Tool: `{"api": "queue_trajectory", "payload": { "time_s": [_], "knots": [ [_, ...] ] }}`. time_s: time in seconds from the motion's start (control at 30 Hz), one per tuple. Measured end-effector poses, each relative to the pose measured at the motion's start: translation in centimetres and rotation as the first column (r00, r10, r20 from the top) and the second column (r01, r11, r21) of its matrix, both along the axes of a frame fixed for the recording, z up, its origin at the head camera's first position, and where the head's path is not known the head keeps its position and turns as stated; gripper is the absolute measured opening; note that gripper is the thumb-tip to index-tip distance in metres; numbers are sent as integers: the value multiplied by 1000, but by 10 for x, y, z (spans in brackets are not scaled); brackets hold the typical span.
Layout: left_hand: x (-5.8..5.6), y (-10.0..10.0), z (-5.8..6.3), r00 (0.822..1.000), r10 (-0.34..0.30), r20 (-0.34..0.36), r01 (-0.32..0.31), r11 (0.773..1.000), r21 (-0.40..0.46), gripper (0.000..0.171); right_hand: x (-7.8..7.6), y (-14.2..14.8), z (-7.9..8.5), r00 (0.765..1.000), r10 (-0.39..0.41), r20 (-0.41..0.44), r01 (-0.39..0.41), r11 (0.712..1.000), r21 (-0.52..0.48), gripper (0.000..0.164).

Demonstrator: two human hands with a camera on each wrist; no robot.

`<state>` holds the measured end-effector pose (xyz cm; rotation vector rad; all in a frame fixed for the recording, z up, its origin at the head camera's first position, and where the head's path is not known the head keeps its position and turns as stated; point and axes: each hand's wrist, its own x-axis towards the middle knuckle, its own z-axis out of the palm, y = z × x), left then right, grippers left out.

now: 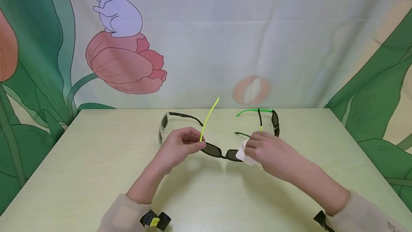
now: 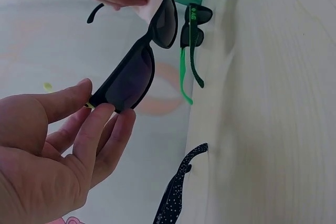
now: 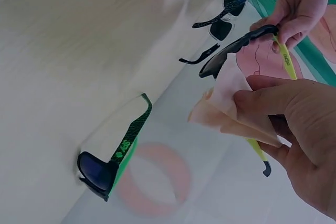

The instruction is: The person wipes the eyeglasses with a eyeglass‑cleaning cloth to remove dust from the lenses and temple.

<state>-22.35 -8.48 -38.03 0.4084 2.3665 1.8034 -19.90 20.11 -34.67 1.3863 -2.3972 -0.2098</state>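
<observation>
My left hand [image 1: 179, 148] pinches one hinge corner of a pair of black sunglasses [image 1: 213, 149] with yellow temples, held up over the table. Its thumb and fingertips meet at the frame's end in the left wrist view. The lenses face me, and one yellow temple points up and away. At the other end my right hand [image 1: 268, 153] grips a pale pinkish cloth [image 3: 228, 95], folded over the outer part of the second lens. In the right wrist view the thumb presses the cloth against the fingers. That hand and the cloth hide the second hinge corner in the head view.
Behind my right hand lie sunglasses with green temples [image 1: 275, 119]. To the left, clear-framed sunglasses with dark speckled temples [image 1: 163, 122] rest on the pale table [image 1: 80, 174]. A printed curtain [image 1: 206, 46] hangs along the table's far edge.
</observation>
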Motion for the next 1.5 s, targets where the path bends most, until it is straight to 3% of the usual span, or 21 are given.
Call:
{"api": "queue_trajectory", "payload": {
  "time_s": [0.23,0.5,0.73,0.9,1.1,1.37,1.5],
  "knots": [
    [-3,-5,2,997,-32,73,32,999,-5,18,3,4,-7,999,6,-52,-2,997,79,34],
    [-7,-10,6,988,-60,145,52,997,57,22,5,4,-14,988,86,-126,-70,989,126,30],
    [-10,-13,10,988,-55,147,50,998,36,25,4,4,-19,972,159,-172,-136,981,140,26],
    [-12,-12,9,990,-61,130,56,998,41,32,3,3,-22,973,173,-156,-158,982,107,30],
    [-11,-7,5,989,-79,125,65,992,113,45,4,-1,-24,964,195,-181,-187,980,62,31],
    [-9,-3,0,979,-105,174,75,983,168,58,4,-3,-28,972,152,-180,-163,985,-48,26],
    [-8,1,-2,964,-151,217,98,966,239,59,5,-4,-30,977,130,-170,-150,982,-113,25]
  ]
}}
